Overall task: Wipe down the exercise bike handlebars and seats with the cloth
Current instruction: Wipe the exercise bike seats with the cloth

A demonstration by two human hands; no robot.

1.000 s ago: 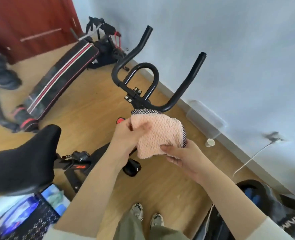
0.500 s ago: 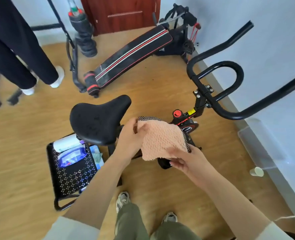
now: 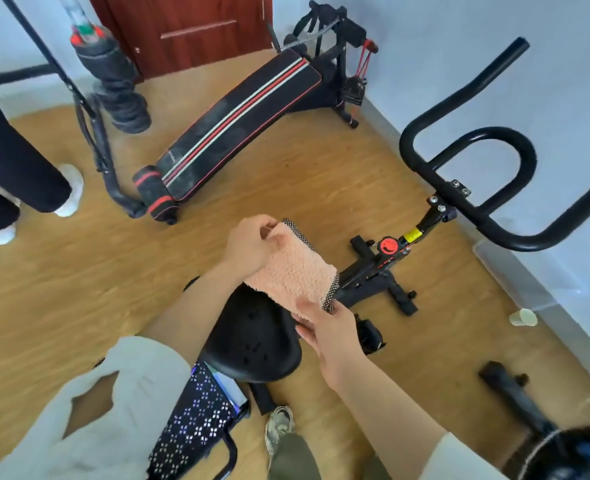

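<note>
Holds one cloth [image 3: 293, 275], pink with a speckled black-and-white hem, stretched between two hands. Pinches its far corner with the left hand [image 3: 248, 245], fingers curled in tight over the hem. Grips its near edge with the right hand [image 3: 331, 336], thumb on top beside the hem, remaining fingers tucked under the fabric. Keeps the cloth slanted over the nose of the one black seat [image 3: 255, 341]; cannot tell whether touching or just above.

Leaves one set of black handlebars [image 3: 487, 216] well apart, toward the right edge of the floor [image 3: 79, 289]: two long horns and one inner loop, clamped with four bolts [image 3: 442, 207]. Shows one red knob [image 3: 388, 244] on the frame, between handlebars and seat.

Along the far edge of the floor: one padded bench [image 3: 238, 129], black with red and white stripes, tilted, in front of one dark red door [image 3: 189, 26]. By the right edge, close to the wall [image 3: 563, 81]: one pale cup [image 3: 523, 317] lying on its side. At the left edge: two dark-trousered legs [image 3: 16, 168] of another person, white at the feet. At the near edge: one dark perforated basket [image 3: 196, 420] just beside the seat, and one shoe [image 3: 279, 422] above an olive trouser leg.
</note>
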